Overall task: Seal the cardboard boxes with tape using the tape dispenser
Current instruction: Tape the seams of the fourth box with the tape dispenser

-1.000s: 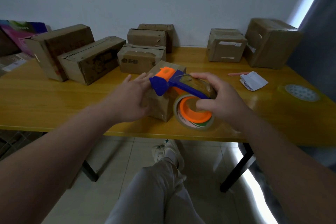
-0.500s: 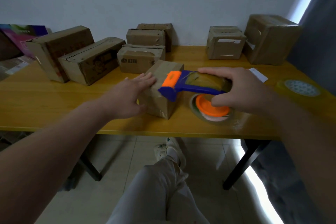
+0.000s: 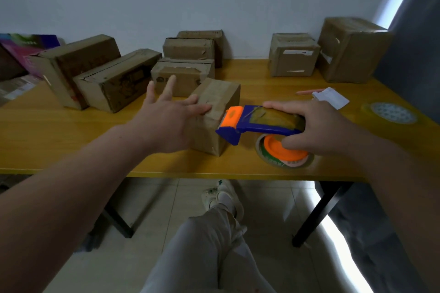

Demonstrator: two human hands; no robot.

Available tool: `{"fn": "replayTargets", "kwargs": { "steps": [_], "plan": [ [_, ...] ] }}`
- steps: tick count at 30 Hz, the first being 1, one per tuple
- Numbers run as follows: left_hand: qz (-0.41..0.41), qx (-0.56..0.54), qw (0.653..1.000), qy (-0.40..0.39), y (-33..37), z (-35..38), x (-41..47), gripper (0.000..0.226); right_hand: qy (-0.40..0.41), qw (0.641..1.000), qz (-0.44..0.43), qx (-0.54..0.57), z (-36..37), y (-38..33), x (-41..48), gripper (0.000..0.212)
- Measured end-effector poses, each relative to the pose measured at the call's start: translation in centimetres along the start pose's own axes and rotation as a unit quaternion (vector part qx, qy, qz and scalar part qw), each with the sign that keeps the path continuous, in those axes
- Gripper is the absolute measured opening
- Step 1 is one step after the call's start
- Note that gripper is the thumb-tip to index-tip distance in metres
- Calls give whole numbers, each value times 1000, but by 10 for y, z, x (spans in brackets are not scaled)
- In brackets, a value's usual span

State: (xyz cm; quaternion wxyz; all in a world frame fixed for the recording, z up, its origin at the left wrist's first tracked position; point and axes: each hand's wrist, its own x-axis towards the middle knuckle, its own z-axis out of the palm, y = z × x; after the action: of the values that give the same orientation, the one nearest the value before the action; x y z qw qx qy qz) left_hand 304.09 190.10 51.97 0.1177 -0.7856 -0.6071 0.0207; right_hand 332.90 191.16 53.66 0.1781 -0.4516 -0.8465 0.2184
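A small cardboard box (image 3: 217,98) stands near the front edge of the yellow table (image 3: 59,140), its top covered with tape. My left hand (image 3: 166,119) lies against the box's left side, fingers straight and spread, some resting on the top. My right hand (image 3: 316,128) grips the blue and orange tape dispenser (image 3: 240,123) just right of the box. Its orange blade end is at the box's right top edge, and the tape roll (image 3: 283,154) sits low over the table.
Several more cardboard boxes stand at the back: two long ones (image 3: 116,78) on the left, a stack (image 3: 188,59) in the middle, two (image 3: 294,54) on the right. Folded white paper (image 3: 331,100), a pink pencil (image 3: 307,91) and a clear tape roll (image 3: 392,114) lie at the right. My crossed legs (image 3: 214,245) are under the table.
My right hand has carried the dispenser from over the box to its right side and lowered it. My left hand has opened and spread its fingers on the box.
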Motion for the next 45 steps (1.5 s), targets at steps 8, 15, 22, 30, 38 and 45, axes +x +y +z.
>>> {"fn": "replayTargets", "kwargs": {
  "steps": [8,15,22,30,38,45],
  "plan": [
    [92,-123,988,-16,13,4,2,102,10,999,18,27,11,2,1,73],
    [83,-136,987,-14,10,5,4,99,36,998,8,53,22,1,1,73],
    [53,-122,991,6,18,3,3,81,31,998,18,52,18,3,-3,73],
    [39,-122,991,26,22,5,4,60,40,997,8,65,0,1,-13,74],
    [39,-135,990,26,21,3,3,54,31,999,0,29,-26,-4,-26,64],
    [58,-126,990,3,19,-2,2,55,-42,998,33,-20,-1,-15,5,68]
  ]
}}
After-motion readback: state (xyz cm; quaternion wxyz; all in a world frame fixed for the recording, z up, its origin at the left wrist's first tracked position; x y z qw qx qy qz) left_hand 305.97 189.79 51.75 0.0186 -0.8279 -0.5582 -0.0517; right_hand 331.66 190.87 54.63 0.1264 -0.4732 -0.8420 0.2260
